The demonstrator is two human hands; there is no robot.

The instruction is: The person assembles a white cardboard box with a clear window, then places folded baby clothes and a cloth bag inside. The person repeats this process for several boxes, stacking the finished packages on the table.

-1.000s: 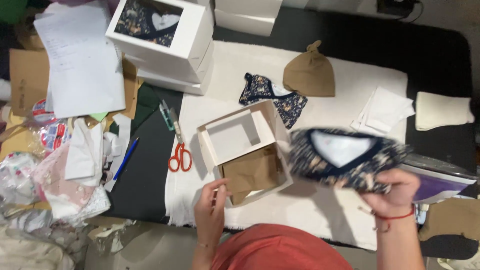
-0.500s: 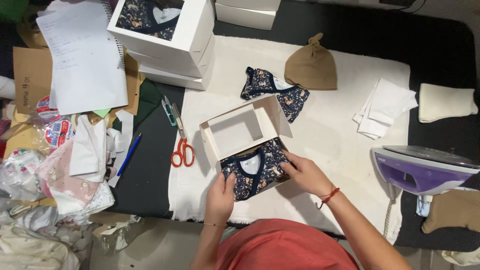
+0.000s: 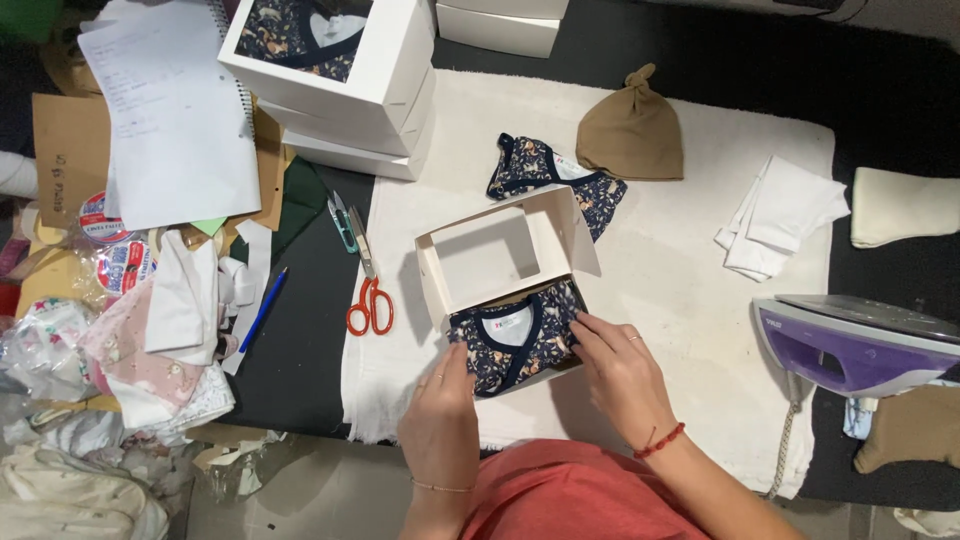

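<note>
A small white box [image 3: 432,268] lies open on the white cloth [image 3: 680,290], its windowed lid standing up behind it. A folded navy patterned baby garment [image 3: 515,340] fills the box. My left hand [image 3: 442,410] presses on the garment's lower left edge at the box rim. On the garment's right side rests my right hand [image 3: 618,372], fingertips flat and touching it. Neither hand has closed around anything.
A second navy patterned piece [image 3: 530,170] and a brown knotted hat [image 3: 632,135] lie behind the box. Red-handled scissors [image 3: 368,290] lie to the left, a purple iron [image 3: 860,345] to the right, folded white cloths [image 3: 780,215], stacked white boxes [image 3: 340,80], cluttered papers and fabrics at far left.
A second ago my right hand held the garment up at the right. It then brought the garment down into the box, and both hands now press it flat there.
</note>
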